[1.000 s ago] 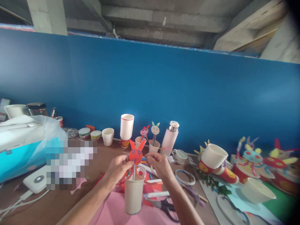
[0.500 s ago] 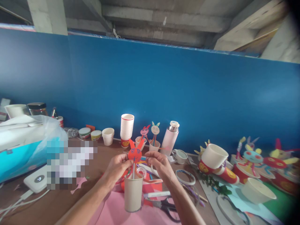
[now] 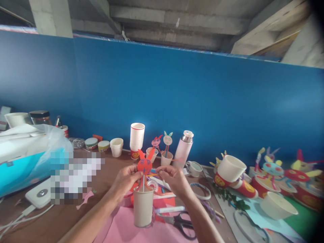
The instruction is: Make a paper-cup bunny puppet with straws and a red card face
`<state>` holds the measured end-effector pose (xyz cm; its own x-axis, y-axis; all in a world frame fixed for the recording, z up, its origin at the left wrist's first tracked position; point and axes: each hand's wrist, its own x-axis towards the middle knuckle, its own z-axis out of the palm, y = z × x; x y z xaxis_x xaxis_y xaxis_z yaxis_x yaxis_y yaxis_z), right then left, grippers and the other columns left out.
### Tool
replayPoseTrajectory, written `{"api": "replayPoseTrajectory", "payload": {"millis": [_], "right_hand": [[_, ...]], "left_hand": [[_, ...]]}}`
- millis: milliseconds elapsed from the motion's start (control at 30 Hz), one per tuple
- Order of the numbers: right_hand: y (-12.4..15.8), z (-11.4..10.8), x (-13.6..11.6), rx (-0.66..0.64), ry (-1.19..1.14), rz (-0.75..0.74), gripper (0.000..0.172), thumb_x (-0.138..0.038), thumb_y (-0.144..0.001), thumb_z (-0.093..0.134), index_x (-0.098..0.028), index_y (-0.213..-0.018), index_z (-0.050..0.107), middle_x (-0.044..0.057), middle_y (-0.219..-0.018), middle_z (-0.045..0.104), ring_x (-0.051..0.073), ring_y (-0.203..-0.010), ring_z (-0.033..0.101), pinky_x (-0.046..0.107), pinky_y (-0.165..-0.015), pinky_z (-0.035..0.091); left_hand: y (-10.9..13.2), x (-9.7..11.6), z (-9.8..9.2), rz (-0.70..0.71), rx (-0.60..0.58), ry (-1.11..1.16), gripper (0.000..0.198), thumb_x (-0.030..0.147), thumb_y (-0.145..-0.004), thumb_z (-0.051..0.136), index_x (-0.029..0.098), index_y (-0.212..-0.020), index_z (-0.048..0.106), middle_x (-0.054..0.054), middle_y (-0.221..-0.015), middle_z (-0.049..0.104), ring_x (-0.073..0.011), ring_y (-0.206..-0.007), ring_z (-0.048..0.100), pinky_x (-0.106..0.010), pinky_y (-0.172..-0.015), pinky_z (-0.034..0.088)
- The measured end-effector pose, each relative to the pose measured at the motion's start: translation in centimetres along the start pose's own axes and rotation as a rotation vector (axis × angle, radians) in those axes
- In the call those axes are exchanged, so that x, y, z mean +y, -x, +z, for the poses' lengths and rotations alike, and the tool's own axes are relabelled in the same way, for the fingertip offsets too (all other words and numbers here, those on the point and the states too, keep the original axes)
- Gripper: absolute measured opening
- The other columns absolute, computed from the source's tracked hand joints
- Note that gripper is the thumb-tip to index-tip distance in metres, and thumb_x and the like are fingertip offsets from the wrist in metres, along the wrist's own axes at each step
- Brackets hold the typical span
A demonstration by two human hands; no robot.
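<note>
A red paper rabbit head (image 3: 144,166) with a drawn face and two long ears stands on a thin stick over a plain paper cup (image 3: 143,208). Orange paper strips hang below the head at the cup's rim. My left hand (image 3: 129,179) is closed at the lower left edge of the head, thumb against it. To the right of the head, my right hand (image 3: 170,173) is in a pinch; what lies between its fingertips is too small to make out. The cup stands upright on a pink paper sheet (image 3: 121,227).
Black-handled scissors (image 3: 183,223) and a white marker (image 3: 170,209) lie right of the cup. Behind stand a stack of paper cups (image 3: 137,136), a white rabbit figure (image 3: 167,140) in a cup and a pink thermos (image 3: 183,150). A power bank (image 3: 39,193) with cables lies left.
The rabbit head and its cup have shifted very slightly left. My hands keep nearly the same places, the right one still pinched.
</note>
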<state>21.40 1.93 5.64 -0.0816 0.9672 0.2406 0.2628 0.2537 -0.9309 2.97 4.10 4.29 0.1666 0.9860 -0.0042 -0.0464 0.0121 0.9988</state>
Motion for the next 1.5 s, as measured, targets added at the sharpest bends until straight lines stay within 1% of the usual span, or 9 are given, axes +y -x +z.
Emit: {"api": "replayPoseTrajectory", "payload": {"millis": [133,333,500,633,767,967,1167,1367,1500], "right_hand": [[0.3,0.0,-0.4,0.046,0.09,-0.016,0.021,-0.03,-0.076,0.052,-0.017,-0.079,0.068,0.001,-0.064,0.063,0.013,-0.059,0.053,0.021,-0.055,0.038],[0.3,0.0,-0.6,0.105,0.158,-0.012,0.021,-0.033,-0.075,0.053,-0.017,-0.068,0.064,-0.002,-0.059,0.057,0.011,-0.055,0.047,0.02,-0.052,0.034],[0.2,0.1,-0.3,0.118,0.195,-0.022,0.029,-0.036,-0.076,0.053,-0.016,-0.056,0.05,-0.004,-0.052,0.044,0.008,-0.05,0.037,0.02,-0.049,0.029],[0.0,0.0,-0.1,0.128,0.175,-0.043,0.037,-0.041,-0.083,0.039,-0.018,-0.055,0.037,-0.006,-0.049,0.031,0.008,-0.048,0.03,0.02,-0.046,0.024],[-0.1,-0.1,0.0,0.163,0.17,-0.026,0.04,-0.046,-0.084,0.034,-0.019,-0.055,0.03,-0.006,-0.05,0.023,0.008,-0.046,0.023,0.021,-0.043,0.019],[0.0,0.0,0.0,0.13,0.19,-0.035,0.032,-0.039,-0.085,0.034,-0.019,-0.06,0.034,-0.006,-0.052,0.028,0.008,-0.047,0.028,0.02,-0.044,0.022],[0.1,0.0,-0.1,0.062,0.242,-0.081,0.017,-0.029,-0.081,0.04,-0.018,-0.07,0.046,-0.004,-0.058,0.043,0.009,-0.053,0.038,0.019,-0.049,0.029],[0.2,-0.1,-0.6,0.135,0.233,-0.022,0.033,-0.037,-0.083,0.038,-0.018,-0.056,0.036,-0.005,-0.051,0.035,0.009,-0.049,0.033,0.019,-0.047,0.025],[0.1,-0.2,-0.5,0.182,0.256,-0.045,0.041,-0.044,-0.084,0.034,-0.018,-0.052,0.034,-0.005,-0.047,0.033,0.009,-0.047,0.032,0.021,-0.046,0.024]], "left_hand": [[0.0,0.1,0.0,-0.019,0.021,-0.017,0.019,0.031,-0.06,0.067,0.013,-0.06,0.06,-0.001,-0.054,0.061,-0.0131,-0.051,0.054,-0.022,-0.051,0.038],[-0.1,0.0,-0.1,0.006,-0.009,0.002,0.017,0.028,-0.063,0.065,0.012,-0.064,0.061,-0.002,-0.056,0.061,-0.0117,-0.051,0.053,-0.022,-0.051,0.037],[-0.2,0.1,-0.1,-0.013,-0.006,0.019,0.018,0.03,-0.061,0.066,0.013,-0.065,0.062,0.001,-0.053,0.06,-0.0132,-0.052,0.054,-0.022,-0.051,0.037],[-0.1,0.2,-0.1,-0.006,0.018,-0.01,0.015,0.027,-0.062,0.065,0.012,-0.064,0.063,0.001,-0.054,0.06,-0.0107,-0.05,0.05,-0.021,-0.051,0.035],[0.1,0.5,0.0,-0.017,0.022,-0.019,0.014,0.025,-0.064,0.063,0.011,-0.066,0.063,0.001,-0.054,0.059,-0.0087,-0.05,0.047,-0.02,-0.052,0.034],[0.2,0.9,0.1,-0.022,0.029,-0.019,0.013,0.023,-0.065,0.062,0.011,-0.066,0.062,0.0,-0.055,0.06,-0.0087,-0.05,0.048,-0.02,-0.052,0.036],[0.3,1.0,0.1,-0.036,0.013,0.019,0.012,0.024,-0.065,0.063,0.012,-0.064,0.06,-0.001,-0.058,0.062,-0.0098,-0.052,0.051,-0.02,-0.052,0.037],[0.1,0.4,-0.1,-0.024,-0.005,0.038,0.012,0.024,-0.064,0.063,0.012,-0.067,0.063,0.0,-0.056,0.061,-0.0104,-0.051,0.052,-0.02,-0.052,0.038],[0.0,0.4,-0.2,-0.017,0.016,0.023,0.012,0.024,-0.063,0.064,0.012,-0.065,0.063,0.001,-0.054,0.06,-0.0103,-0.05,0.052,-0.02,-0.051,0.037]]}}
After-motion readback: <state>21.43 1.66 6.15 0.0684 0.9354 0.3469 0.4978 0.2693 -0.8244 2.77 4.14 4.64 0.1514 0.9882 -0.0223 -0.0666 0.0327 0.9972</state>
